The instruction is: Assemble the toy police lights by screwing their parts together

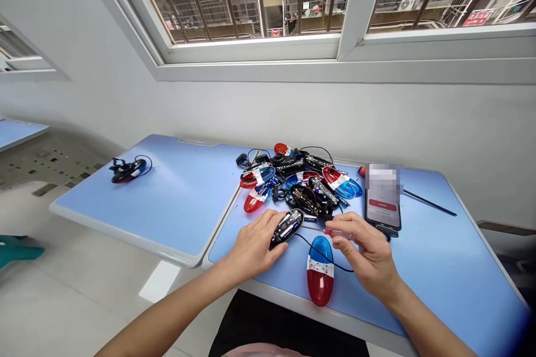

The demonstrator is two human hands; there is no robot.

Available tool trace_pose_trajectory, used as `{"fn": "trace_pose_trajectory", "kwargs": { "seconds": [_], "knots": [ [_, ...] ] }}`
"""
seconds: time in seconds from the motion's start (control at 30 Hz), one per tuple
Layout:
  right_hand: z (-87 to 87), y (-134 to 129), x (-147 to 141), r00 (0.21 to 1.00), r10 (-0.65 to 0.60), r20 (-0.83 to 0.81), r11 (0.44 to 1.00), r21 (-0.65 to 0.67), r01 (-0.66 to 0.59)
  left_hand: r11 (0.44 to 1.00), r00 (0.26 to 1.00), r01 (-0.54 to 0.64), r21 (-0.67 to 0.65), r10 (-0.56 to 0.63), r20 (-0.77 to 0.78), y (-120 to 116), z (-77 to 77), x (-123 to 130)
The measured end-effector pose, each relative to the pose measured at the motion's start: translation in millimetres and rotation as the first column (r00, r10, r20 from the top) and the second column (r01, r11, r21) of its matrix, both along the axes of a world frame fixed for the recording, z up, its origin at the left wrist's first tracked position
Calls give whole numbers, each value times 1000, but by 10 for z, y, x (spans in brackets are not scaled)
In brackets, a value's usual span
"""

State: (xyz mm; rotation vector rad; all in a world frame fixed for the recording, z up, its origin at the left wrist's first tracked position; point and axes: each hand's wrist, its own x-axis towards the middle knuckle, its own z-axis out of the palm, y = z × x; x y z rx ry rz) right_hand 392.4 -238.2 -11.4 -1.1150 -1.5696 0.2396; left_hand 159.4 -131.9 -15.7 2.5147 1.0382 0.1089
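Clamping an open black oval battery casing (288,227) between thumb and fingers of the left hand (255,244) on the blue desk (439,262), and pinching a red-handled screwdriver (330,232) in the right hand (371,259), with shaft pointing left to the casing's edge; cannot tell if touching. Can also see a red-and-blue plastic cover (320,280) near the right hand, crossed by a black cable (340,266), with a heap of casings and covers (307,195) behind.

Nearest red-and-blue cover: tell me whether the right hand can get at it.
Probably yes: the right hand is close beside the cover, with just a thin wire crossing it, though that hand is holding a screwdriver.
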Motion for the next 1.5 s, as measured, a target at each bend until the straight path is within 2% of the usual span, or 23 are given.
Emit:
{"fn": "trace_pose_trajectory", "kwargs": {
  "seconds": [0.17,0.47,0.6,0.7,0.8,0.9,0.97,1.0,1.23,1.5],
  "knots": [
    [-13,-40,-39,991,25,128,998,55,-32,999,999,-36,-22,35,-37,-29,33,35],
    [21,-62,-77,975,170,145,985,3,-172,998,993,-62,20,64,-100,-65,-21,53],
    [25,-55,-94,968,191,161,981,-52,-184,999,986,17,37,-10,-165,-75,26,-59],
    [25,-50,-69,972,178,156,981,-105,-163,989,981,109,100,-91,-172,5,115,-188],
    [23,-50,-31,974,165,158,975,-174,-137,932,953,299,206,-283,-106,207,193,-223],
    [43,-56,-6,977,139,164,976,-190,-107,785,812,578,225,-579,-67,450,206,-124],
    [74,-62,-2,980,118,162,984,-153,-93,714,737,669,208,-673,-59,559,176,-30],
    [93,-66,-3,981,107,160,988,-130,-86,704,725,681,202,-688,-46,586,154,11],
    [118,-94,-30,974,75,214,997,-29,-71,807,808,552,211,-580,102,492,-23,79],
    [49,-93,-67,951,100,293,995,-17,-99,821,803,538,189,-568,181,479,-117,90]
  ]
}}
